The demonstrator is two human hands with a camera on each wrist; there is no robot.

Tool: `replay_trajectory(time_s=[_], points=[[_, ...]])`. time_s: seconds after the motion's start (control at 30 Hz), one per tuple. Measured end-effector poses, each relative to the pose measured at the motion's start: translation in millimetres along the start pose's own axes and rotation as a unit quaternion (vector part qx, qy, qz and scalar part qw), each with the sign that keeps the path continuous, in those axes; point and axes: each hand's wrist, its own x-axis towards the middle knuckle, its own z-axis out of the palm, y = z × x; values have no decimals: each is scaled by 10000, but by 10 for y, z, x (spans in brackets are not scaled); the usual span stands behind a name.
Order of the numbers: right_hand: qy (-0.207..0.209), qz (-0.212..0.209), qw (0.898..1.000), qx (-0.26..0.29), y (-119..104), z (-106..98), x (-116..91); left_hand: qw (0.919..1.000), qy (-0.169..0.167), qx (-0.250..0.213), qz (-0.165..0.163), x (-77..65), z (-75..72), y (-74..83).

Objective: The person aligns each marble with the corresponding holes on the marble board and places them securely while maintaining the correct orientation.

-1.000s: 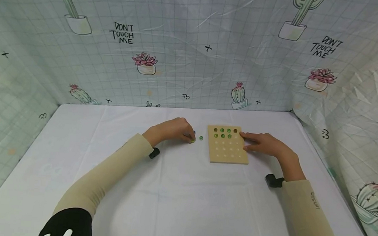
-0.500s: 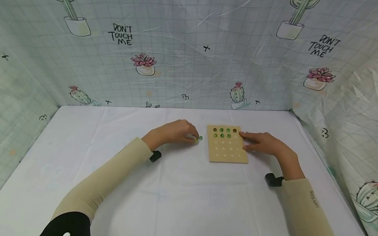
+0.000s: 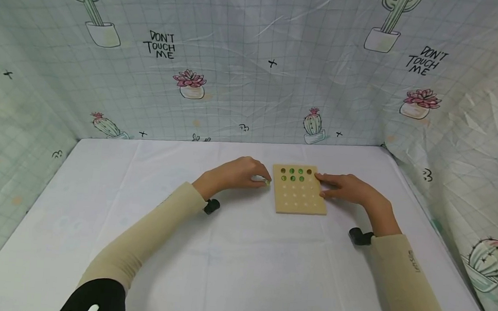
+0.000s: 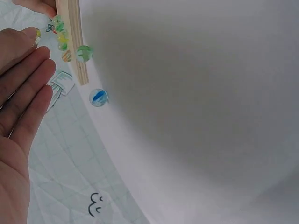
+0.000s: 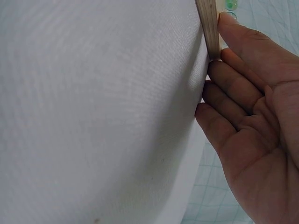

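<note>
A square wooden board (image 3: 299, 206) with rows of round hollows lies on the white table. Several glass marbles (image 3: 293, 178) sit in its two far rows. My left hand (image 3: 239, 172) is just left of the board, pinching a yellowish marble (image 4: 37, 36) between thumb and finger, with the other fingers extended. In the left wrist view, a green marble (image 4: 84, 53) and a blue marble (image 4: 98, 97) lie on the table near the board. My right hand (image 3: 346, 188) touches the board's right edge with thumb and index finger, its other fingers resting on the table.
The white-covered table (image 3: 240, 272) spreads out in front of and left of the board. A patterned cloth (image 3: 238, 67) hangs behind the table and along both sides. Dark wrist cameras (image 3: 360, 237) stick out beneath both wrists.
My left hand has moved right towards the board with the pinched marble, and now hides the loose green marble from the head view. My right hand and the board have stayed in place.
</note>
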Motion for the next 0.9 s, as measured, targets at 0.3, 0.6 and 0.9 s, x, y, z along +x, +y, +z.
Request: replay_trajectory(time_s=[0.3,0.6,0.9], points=[[57,-66,10000,14,5,-1,-11,9999,84,26,58,133,-19,72],[16,-70,10000,12,18,-1,2,9998,192,-26,110,329,-67,105],[11,-154,9999,-11,41,-5,15,10000,33,-84,-19,579,-62,182]])
